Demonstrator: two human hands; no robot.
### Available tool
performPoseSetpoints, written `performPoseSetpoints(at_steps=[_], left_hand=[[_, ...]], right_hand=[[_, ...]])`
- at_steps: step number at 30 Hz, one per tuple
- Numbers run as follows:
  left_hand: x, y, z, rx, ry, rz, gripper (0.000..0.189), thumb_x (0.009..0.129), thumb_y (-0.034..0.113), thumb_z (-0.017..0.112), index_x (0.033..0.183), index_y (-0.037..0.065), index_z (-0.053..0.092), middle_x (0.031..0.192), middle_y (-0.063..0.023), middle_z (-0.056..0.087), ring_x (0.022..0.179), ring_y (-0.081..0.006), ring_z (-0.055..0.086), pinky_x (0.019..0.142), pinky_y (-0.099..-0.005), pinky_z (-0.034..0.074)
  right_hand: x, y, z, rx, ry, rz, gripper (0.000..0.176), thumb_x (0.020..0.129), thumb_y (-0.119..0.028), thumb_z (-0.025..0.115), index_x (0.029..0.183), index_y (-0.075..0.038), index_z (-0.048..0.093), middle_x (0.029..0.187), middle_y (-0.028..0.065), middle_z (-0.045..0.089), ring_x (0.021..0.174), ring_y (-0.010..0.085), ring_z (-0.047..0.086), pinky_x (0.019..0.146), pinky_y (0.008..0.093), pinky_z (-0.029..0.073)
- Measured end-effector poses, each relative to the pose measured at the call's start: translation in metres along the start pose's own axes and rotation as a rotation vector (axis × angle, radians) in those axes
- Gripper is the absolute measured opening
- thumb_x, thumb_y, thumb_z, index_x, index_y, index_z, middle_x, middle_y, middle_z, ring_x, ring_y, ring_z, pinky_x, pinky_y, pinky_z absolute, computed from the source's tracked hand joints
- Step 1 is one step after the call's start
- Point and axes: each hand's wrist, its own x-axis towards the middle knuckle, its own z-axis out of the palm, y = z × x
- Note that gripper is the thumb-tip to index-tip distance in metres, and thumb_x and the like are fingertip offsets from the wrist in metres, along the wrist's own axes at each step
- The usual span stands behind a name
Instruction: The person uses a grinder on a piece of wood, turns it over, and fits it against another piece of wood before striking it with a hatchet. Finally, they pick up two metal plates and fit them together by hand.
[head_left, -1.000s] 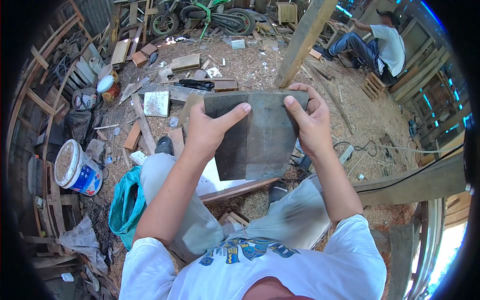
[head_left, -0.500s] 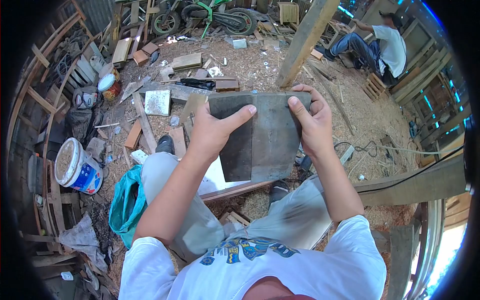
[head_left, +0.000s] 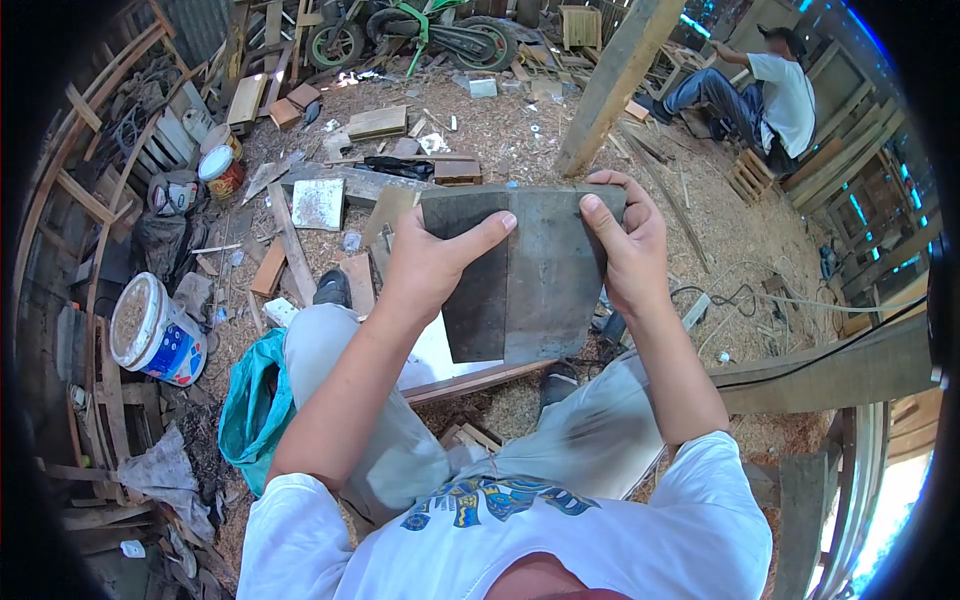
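left hand (head_left: 425, 265) raised, grip clamped, thumb extended | right hand (head_left: 625, 250) raised, grip clamped | elbows bent

Of our left hand (head_left: 425, 265) we see only the thumb on the boards (head_left: 520, 275); its other fingers lie behind them, hidden. On the right hand (head_left: 625, 250) the fingers wrap the top corner and their tips go out of sight behind it. Below our thumbs the boards cover part of a white sheet (head_left: 428, 358) and most of a shoe (head_left: 555, 378). Far beyond our fingertips the motorbike (head_left: 440, 35) is cut by the top edge.
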Motion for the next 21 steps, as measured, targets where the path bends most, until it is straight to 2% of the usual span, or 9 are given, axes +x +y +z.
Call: performPoseSetpoints(at_steps=[3,5,15,17,21], left_hand=[[0.0001,-0.0018,-0.0001,0.006,0.007,0.019,0.041,0.081,0.020,0.090,0.110,-0.002,0.071,0.104,-0.0098,0.075,0.090,-0.0161,0.071,0.084,-0.0317,0.057],[-0.0023,0.0023,0.0007,0.047,-0.009,-0.014,0.046,0.082,0.021,0.089,0.116,-0.002,0.068,0.106,-0.0091,0.074,0.094,-0.0172,0.070,0.086,-0.0331,0.056],[-0.0004,0.0000,-0.0003,0.036,-0.022,-0.011,0.045,0.082,0.021,0.089,0.115,-0.001,0.069,0.106,-0.0086,0.074,0.094,-0.0168,0.070,0.086,-0.0328,0.055],[-0.0009,0.0016,0.0001,0.002,-0.008,-0.024,0.044,0.079,0.014,0.091,0.113,-0.002,0.069,0.107,-0.0102,0.075,0.093,-0.0166,0.072,0.086,-0.0332,0.058],[-0.0005,-0.0033,-0.0029,0.067,-0.053,0.017,0.046,0.077,0.014,0.092,0.115,0.000,0.069,0.107,-0.0082,0.074,0.096,-0.0171,0.070,0.087,-0.0340,0.056]], right_hand=[[-0.0006,-0.0012,0.0004,0.008,0.001,0.003,0.031,0.096,-0.011,0.075,0.122,-0.001,0.060,0.102,0.0038,0.069,0.090,0.0089,0.065,0.079,0.0247,0.053],[-0.0013,-0.0029,0.0007,0.009,0.005,0.007,0.031,0.096,-0.011,0.075,0.122,-0.001,0.060,0.102,0.0039,0.069,0.091,0.0090,0.065,0.080,0.0248,0.053],[-0.0006,-0.0018,-0.0021,0.001,-0.009,0.007,0.031,0.097,-0.012,0.075,0.122,-0.001,0.060,0.102,0.0034,0.069,0.090,0.0091,0.065,0.080,0.0249,0.053],[-0.0013,-0.0013,-0.0022,-0.016,-0.014,0.007,0.031,0.097,-0.012,0.075,0.122,-0.001,0.060,0.101,0.0033,0.069,0.090,0.0091,0.065,0.079,0.0249,0.053],[-0.0017,-0.0008,-0.0018,-0.010,-0.014,0.009,0.031,0.097,-0.013,0.075,0.122,-0.002,0.060,0.101,0.0030,0.069,0.091,0.0089,0.064,0.080,0.0248,0.052]])
